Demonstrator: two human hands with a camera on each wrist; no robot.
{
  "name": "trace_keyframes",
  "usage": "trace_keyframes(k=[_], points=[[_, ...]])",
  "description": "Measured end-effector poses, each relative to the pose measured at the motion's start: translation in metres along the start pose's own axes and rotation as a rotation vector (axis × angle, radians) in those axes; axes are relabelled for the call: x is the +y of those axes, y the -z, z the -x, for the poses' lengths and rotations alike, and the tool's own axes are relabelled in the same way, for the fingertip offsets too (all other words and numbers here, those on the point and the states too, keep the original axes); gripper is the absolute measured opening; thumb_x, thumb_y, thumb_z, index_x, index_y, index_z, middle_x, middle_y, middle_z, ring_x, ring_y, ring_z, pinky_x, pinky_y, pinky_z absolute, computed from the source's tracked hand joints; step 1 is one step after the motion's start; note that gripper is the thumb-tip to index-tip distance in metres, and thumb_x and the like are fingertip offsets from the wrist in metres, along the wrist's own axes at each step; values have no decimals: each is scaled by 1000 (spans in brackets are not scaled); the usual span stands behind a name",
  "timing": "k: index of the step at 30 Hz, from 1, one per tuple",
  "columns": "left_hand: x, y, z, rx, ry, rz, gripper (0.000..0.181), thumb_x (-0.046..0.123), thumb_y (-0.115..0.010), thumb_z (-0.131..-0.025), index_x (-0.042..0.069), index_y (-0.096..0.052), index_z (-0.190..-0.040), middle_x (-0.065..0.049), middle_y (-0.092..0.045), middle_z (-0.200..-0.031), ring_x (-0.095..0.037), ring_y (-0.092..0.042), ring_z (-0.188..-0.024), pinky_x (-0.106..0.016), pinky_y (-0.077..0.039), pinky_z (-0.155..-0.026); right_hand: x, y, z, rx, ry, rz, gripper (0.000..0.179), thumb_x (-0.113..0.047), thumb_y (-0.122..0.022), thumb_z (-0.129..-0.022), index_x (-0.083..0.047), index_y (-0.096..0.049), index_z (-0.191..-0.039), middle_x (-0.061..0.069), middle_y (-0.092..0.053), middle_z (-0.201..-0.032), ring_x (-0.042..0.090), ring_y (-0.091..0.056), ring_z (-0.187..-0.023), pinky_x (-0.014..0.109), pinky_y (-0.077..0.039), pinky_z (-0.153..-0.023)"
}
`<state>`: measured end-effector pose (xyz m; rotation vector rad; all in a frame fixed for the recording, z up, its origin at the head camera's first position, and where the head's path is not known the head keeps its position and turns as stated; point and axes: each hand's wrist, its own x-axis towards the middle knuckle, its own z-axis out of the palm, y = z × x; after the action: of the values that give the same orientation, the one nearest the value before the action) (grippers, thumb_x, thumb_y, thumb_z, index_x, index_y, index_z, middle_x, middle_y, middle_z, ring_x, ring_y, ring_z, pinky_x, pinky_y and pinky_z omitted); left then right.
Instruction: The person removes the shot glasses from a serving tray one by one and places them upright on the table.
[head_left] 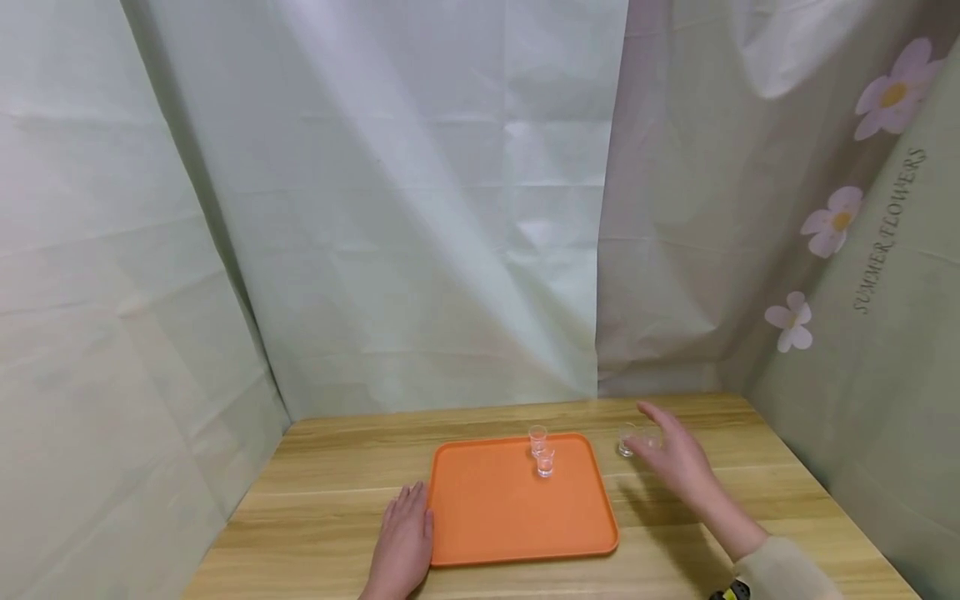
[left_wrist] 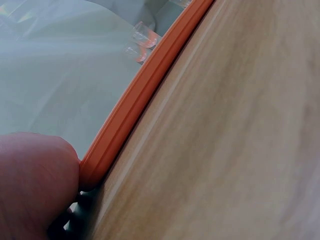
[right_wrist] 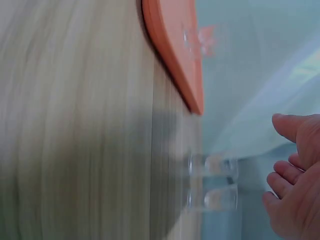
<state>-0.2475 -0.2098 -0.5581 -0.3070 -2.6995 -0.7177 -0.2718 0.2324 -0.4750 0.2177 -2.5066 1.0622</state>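
We are resting our straight-fingered left hand [head_left: 402, 536] against the left edge of the orange tray [head_left: 510, 517], hovering our spread right hand [head_left: 681, 465] by two clear glasses [head_left: 625, 448] farther right.

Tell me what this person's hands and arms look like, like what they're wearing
The left hand and right hand are ungloved. A pale beige right sleeve shows, with a black-and-yellow item beside it, too small to identify. No left sleeve is in view.
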Motion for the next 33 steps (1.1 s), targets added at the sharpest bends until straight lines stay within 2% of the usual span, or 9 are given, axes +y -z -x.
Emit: trace_keyframes(k=[5,10,15,20,26,33], points=[[2,6,-2,-44,23,-16,43,7,-60,-110,-15,-58,-148,-35,-56,-155,-56,-47,-149,-70,-32,-125,-15,-18,2,-26,38,-7,66,-16,-86,-99,6,-56,-154,33,-58,-154,56,-52,-143,72,-44,-116],[3,7,-2,-38,21,-16,44,7,-60,-110,-15,-58,-148,-35,-56,-155,-56,-47,-149,-70,-32,-125,-31,-39,3,-95,31,-64,65,-17,-86,-99,2,-58,-155,25,-62,-153,48,-56,-143,68,-47,-116],[2,6,-1,-32,15,-8,43,6,-60,-110,-16,-58,-148,-36,-56,-154,-57,-47,-148,-71,-32,-125,-44,-62,4,-150,6,-153,60,-13,-86,-98,6,-61,-149,23,-67,-146,44,-62,-137,62,-50,-116],[2,5,0,-35,20,-6,44,6,-60,-110,-16,-58,-148,-36,-56,-154,-57,-47,-148,-71,-32,-125,-50,-82,1,-196,-40,-225,53,-10,-87,-97,8,-65,-142,22,-72,-136,44,-67,-129,60,-53,-113],[1,5,-1,-31,20,-9,45,6,-60,-110,-16,-57,-149,-36,-55,-155,-57,-46,-149,-71,-32,-125,-52,-98,-7,-225,-130,-263,54,-19,-89,-97,2,-67,-142,16,-74,-133,40,-69,-127,60,-56,-109],[1,4,0,-22,12,-7,44,5,-61,-109,-15,-58,-148,-36,-56,-154,-56,-47,-148,-71,-32,-125,-49,-112,-6,-208,-151,-316,44,-9,-88,-95,5,-68,-132,12,-73,-123,35,-70,-117,57,-58,-105]])
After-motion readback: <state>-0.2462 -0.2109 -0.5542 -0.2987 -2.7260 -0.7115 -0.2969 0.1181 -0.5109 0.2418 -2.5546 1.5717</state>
